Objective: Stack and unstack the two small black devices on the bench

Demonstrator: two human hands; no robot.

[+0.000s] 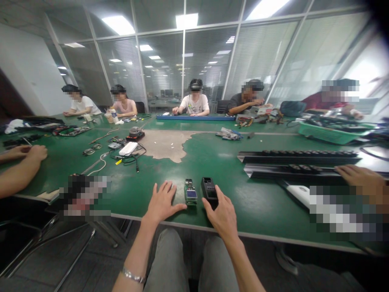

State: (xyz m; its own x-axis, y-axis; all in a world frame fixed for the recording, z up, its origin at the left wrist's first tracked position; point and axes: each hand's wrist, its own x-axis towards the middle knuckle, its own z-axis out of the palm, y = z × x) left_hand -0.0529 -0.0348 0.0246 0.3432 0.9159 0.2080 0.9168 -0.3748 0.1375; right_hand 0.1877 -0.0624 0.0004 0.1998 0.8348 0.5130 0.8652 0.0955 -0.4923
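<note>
My left hand point(164, 200) rests on the green table with its fingers spread. The tip of its thumb is close to the lower left of a small green circuit board point(191, 200); I cannot tell if they touch. The board bears a small bluish screen and components at its far end. Just right of it lies a black plastic casing point(208, 184) with cut-out openings. My right hand point(221, 211) grips the casing's near part, thumb on the left side and fingers on the right, which partly hides it.
Beyond my left hand are a white power bank point(128, 149) and cables. To the right lie long black rails point(298, 156) and a green basket point(322, 134) of parts. A co-worker's hand point(361, 178) is at the right, another person's hands point(33, 153) at the left; several people sit opposite.
</note>
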